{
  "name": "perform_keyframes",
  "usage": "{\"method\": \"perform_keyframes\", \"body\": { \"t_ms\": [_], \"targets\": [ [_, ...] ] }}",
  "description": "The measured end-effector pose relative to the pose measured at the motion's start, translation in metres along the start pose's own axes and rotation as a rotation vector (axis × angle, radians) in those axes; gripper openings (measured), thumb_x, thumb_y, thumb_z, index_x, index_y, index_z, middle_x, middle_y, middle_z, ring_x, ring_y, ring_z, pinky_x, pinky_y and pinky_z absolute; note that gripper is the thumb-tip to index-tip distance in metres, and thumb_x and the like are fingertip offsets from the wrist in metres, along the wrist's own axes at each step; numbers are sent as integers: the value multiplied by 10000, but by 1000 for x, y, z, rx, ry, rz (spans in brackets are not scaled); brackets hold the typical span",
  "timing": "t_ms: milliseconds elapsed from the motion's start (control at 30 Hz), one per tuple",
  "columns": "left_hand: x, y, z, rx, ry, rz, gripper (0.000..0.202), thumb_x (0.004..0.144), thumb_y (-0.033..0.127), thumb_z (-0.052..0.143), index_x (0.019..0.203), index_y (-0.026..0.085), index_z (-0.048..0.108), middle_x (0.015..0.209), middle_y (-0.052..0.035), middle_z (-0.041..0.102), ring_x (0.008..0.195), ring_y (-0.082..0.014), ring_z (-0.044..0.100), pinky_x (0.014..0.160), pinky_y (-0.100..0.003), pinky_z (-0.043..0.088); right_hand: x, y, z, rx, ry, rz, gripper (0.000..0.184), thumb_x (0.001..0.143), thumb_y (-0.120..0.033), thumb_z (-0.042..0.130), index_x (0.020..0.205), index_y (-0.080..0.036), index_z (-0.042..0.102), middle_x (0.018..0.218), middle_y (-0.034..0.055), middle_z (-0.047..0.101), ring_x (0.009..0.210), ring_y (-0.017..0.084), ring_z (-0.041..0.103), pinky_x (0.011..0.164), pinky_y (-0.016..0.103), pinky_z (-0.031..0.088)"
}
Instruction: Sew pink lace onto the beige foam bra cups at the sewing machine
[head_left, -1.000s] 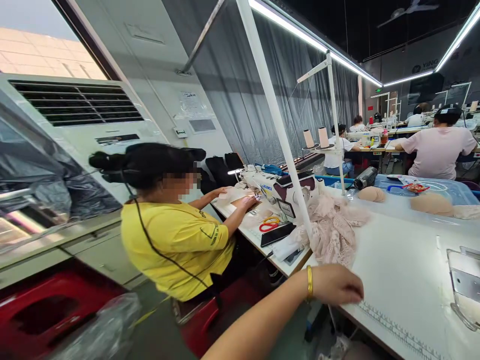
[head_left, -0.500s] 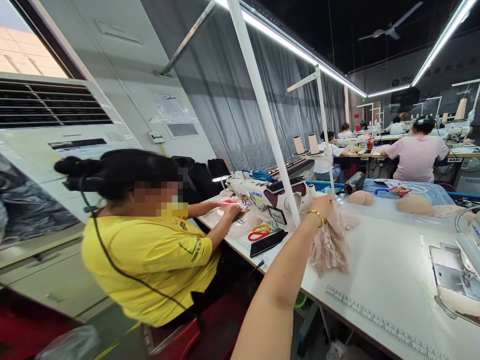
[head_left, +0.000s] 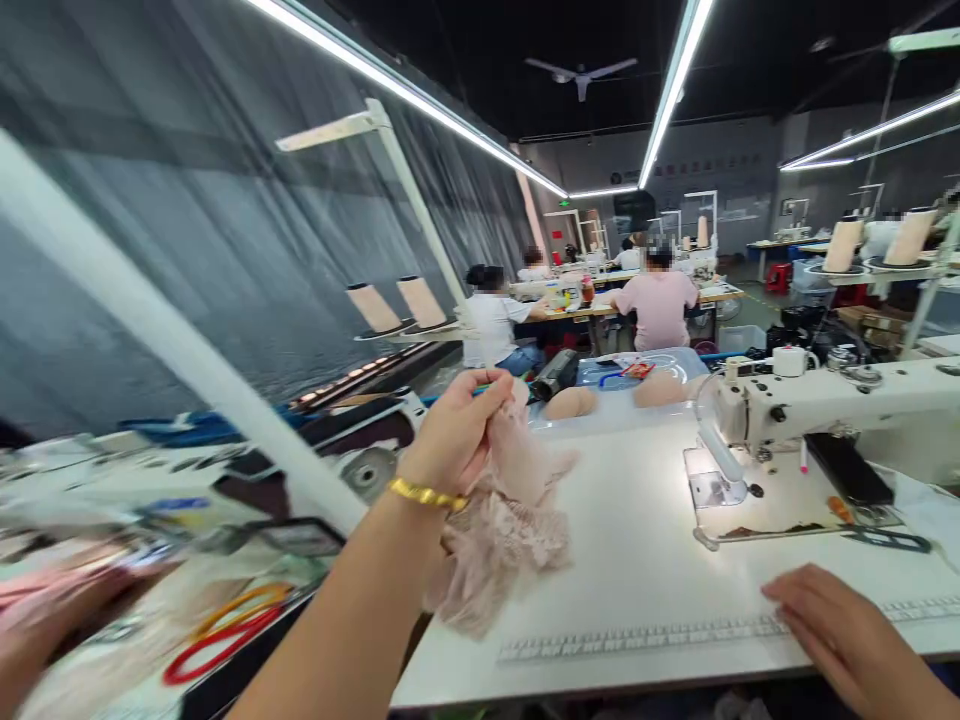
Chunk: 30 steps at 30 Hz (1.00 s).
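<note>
My left hand, with a gold bracelet at the wrist, is closed on a pale pink lace garment. The lace hangs in loose folds from my fingers over the left part of the white table; its exact shape cannot be made out. My right hand is empty, its fingers stretched out low over the table's front edge. It is near the printed ruler and in front of the sewing machine.
Black-handled scissors and a dark phone lie by the machine. Beige moulded cups and a clear plastic bin lid are at the back. A white pole slants across the left, beside a co-worker's hand and red-handled scissors.
The view has swung to the right, so the co-worker in yellow is mostly out of sight. My right hand has come into view. My left hand still holds the lace garment.
</note>
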<state>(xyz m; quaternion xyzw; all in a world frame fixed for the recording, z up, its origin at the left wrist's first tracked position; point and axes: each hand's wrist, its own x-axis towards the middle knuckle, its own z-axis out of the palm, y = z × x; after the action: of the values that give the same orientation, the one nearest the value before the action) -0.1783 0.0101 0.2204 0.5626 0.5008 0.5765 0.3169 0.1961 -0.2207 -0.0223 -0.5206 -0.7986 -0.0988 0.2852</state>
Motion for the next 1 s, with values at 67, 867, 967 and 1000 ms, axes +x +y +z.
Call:
{"method": "perform_keyframes", "body": {
  "t_ms": [67, 867, 967, 1000],
  "targets": [
    [-24, -23, 6, -162, -282, -206, 403, 761, 394, 884, 1056, 228, 665, 745, 23, 673, 584, -139, 605, 538, -220, 471, -5, 44, -12, -201, 56, 185, 313, 1085, -362, 487, 1194, -251, 758, 1100, 105, 775, 981, 261, 739, 836, 408, 625],
    [-170, -128, 127, -367, -1157, -448, 1115, 560, 252, 1032, 1549, 244, 517, 1192, -84, 725, 715, -51, 614, 809, -275, 529, 67, -43, -3, -247, 148, -114, 304, 1122, -261, 378, 1063, -224, 674, 727, 11, 695, 584, 205, 688, 590, 320, 490],
    [-163, -121, 119, -278, -1204, -398, 1148, 600, 219, 988, 1610, 258, 443, 1202, -90, 722, 695, -51, 594, 750, -243, 513, 69, -42, 0, -270, 173, -129, 338, 1129, -242, 348, 1047, -210, 675, 704, 5, 679, 553, 192, 666, 561, 313, 457],
    [-156, -115, 110, -223, -1230, -361, 1108, 640, 219, 959, 1616, 258, 437, 1209, -100, 729, 696, -60, 593, 734, -242, 513, 64, -37, 0, -264, 169, -101, 335, 1132, -271, 364, 1005, -218, 669, 700, 3, 679, 540, 189, 662, 539, 310, 441]
  ]
}}
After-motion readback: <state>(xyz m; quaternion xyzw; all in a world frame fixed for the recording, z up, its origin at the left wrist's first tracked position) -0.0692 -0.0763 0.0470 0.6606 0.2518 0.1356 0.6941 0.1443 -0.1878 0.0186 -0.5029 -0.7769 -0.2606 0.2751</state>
